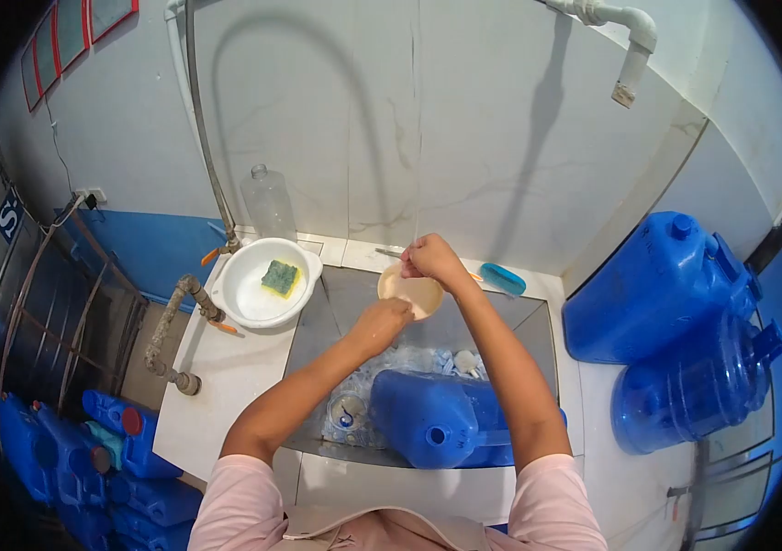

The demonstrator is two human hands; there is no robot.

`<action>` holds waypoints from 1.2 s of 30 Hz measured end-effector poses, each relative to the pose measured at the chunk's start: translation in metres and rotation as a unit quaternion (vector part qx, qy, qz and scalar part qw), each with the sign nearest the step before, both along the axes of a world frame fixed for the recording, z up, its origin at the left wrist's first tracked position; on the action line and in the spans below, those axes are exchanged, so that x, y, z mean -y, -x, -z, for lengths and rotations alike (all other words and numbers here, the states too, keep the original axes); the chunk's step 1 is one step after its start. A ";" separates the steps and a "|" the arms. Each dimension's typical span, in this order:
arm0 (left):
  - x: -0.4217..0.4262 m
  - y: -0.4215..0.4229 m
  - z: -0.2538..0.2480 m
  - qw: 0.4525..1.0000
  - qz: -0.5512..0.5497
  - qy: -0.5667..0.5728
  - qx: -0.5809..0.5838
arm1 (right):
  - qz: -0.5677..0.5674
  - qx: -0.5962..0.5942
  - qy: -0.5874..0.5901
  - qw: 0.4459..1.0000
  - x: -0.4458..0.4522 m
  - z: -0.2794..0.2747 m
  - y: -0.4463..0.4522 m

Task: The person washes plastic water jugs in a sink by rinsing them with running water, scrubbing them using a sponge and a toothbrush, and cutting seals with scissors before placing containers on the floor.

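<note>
A small beige bowl [420,296] is held over the grey sink [336,308], its open side facing up. My left hand [385,324] is closed on the near left part of its rim. At the far rim, the fingers of my right hand [432,259] are curled closed on the bowl; their tips are partly hidden. Below my hands, a blue jug [418,422] lies on its side in the sink, its round mouth toward me. Clear plastic bottles [347,411] lie to the left of the jug.
On the left counter stands a white basin [253,312] holding a green-and-yellow sponge [281,277], with a clear bottle [268,202] behind. A blue brush [503,279] lies on the sink's back edge. Large blue containers [639,285] stand right; several blue jugs [139,496] are stacked lower left.
</note>
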State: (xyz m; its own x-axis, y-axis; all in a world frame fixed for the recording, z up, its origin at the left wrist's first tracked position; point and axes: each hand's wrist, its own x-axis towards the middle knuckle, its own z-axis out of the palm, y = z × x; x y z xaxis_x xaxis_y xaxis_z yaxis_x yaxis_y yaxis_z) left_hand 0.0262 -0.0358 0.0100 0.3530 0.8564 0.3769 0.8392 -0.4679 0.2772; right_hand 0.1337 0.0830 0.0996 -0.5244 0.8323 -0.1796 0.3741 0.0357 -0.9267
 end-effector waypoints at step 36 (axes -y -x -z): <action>-0.001 0.018 -0.018 0.972 -0.080 -0.166 0.147 | -0.142 0.176 -0.525 0.821 0.052 0.079 -0.045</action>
